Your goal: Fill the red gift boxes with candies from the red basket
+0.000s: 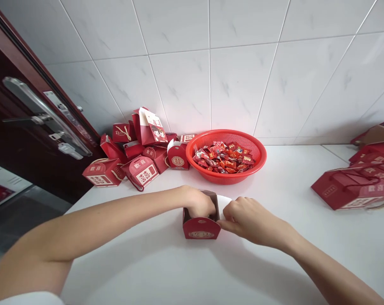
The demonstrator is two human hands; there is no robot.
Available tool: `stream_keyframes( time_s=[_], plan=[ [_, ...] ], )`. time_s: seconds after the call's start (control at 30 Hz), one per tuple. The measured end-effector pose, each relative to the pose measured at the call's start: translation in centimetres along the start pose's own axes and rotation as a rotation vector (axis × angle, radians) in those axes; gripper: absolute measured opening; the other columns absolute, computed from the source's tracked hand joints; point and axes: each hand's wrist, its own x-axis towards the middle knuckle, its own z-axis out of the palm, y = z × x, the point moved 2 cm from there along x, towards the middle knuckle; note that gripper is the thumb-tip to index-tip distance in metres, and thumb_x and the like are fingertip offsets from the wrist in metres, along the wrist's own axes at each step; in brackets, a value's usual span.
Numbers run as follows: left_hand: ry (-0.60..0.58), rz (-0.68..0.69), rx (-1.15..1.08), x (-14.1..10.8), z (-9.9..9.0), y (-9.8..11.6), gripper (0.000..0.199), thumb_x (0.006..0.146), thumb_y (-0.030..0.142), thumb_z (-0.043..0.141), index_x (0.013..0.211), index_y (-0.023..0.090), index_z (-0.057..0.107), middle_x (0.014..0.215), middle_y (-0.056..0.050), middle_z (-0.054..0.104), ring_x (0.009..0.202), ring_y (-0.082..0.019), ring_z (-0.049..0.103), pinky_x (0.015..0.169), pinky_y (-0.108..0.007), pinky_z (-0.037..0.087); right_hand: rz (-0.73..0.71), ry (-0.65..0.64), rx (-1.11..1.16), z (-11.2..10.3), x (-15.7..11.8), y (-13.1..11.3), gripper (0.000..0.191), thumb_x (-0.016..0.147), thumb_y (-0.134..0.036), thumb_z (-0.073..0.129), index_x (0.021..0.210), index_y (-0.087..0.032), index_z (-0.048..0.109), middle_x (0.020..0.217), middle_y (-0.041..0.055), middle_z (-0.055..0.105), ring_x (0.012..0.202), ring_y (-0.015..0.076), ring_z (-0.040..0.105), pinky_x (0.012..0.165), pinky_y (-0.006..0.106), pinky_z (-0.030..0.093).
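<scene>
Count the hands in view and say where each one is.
2. The left hand reaches into the open red box, partly hidden inside; the right hand touches the box's white flap.

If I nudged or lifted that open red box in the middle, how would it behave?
Probably quite stiff but light, as the box looks like thin folded card, though its contents are mostly hidden. Its white-faced flap, standing free at the top, might bend easily. With flat sides, it would likely slide across the smooth-looking table rather than roll.
</scene>
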Motion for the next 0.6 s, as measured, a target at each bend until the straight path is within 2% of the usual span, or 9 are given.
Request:
stream_keyframes(
  time_s=[0.07,0.13,0.2,0.33,0.47,0.6],
  plan=[
    [-0.031,0.066,0.056,-0.9,-1.0,0.2,0.026,0.089,0.037,0.058,0.09,0.023,0.079,0.097,-0.008,0.076,0.08,-0.025,0.068,0.061,-0.031,0.046,0.019,0.047,0.003,-0.5,-0.1,0.4,0.056,0.095,-0.027,0.06,0.058,-0.02,0.019,0.051,-0.0057,0.021,0.053,0.0128,0.01,0.052,0.033,0.014],
    [0.037,0.135,0.035,-1.7,-1.9,0.2,0.031,0.094,0.035,0.051,0.103,0.023,0.078,0.114,-0.009,0.074,0.089,-0.024,0.069,0.065,-0.028,0.047,0.039,0.081,0.02,-1.1,-0.3,0.8,0.056,0.095,-0.028,0.061,0.058,-0.02,0.019,0.051,-0.0058,0.02,0.053,0.0126,0.01,0.051,0.033,0.014],
    [0.104,0.176,-0.04,-2.3,-2.6,0.1,0.032,0.096,0.03,0.049,0.109,0.022,0.077,0.116,-0.007,0.074,0.09,-0.021,0.069,0.067,-0.026,0.047,0.051,0.102,0.045,-1.6,-0.3,1.2,0.056,0.093,-0.027,0.061,0.058,-0.02,0.018,0.051,-0.0059,0.018,0.053,0.0124,0.01,0.051,0.033,0.014],
    [0.261,0.225,-0.14,-3.8,-3.1,0.0,0.03,0.096,0.022,0.049,0.107,0.02,0.077,0.104,-0.004,0.078,0.087,-0.018,0.07,0.067,-0.023,0.047,0.042,0.165,0.103,-2.2,-0.3,2.1,0.052,0.092,-0.025,0.058,0.057,-0.021,0.02,0.05,-0.0064,0.018,0.052,0.0112,0.011,0.049,0.031,0.015],
    [0.541,0.312,-0.26,-5.6,-3.6,-0.6,0.025,0.096,0.024,0.054,0.103,0.021,0.078,0.106,-0.003,0.079,0.093,-0.019,0.072,0.077,-0.025,0.051,0.009,0.246,0.192,-3.1,-0.6,3.3,0.042,0.092,-0.034,0.057,0.058,-0.022,0.035,0.051,-0.0055,0.038,0.048,0.0098,0.027,0.047,0.027,0.023],
    [0.888,0.303,-0.418,-6.1,-4.2,-3.8,0.024,0.093,0.035,0.06,0.103,0.021,0.078,0.106,-0.004,0.08,0.097,-0.022,0.073,0.087,-0.031,0.055,-0.053,0.349,0.332,-5.0,-0.8,5.3,0.038,0.092,-0.046,0.055,0.064,-0.022,0.051,0.059,-0.0009,0.056,0.053,0.0123,0.047,0.05,0.026,0.035]
  ],
)
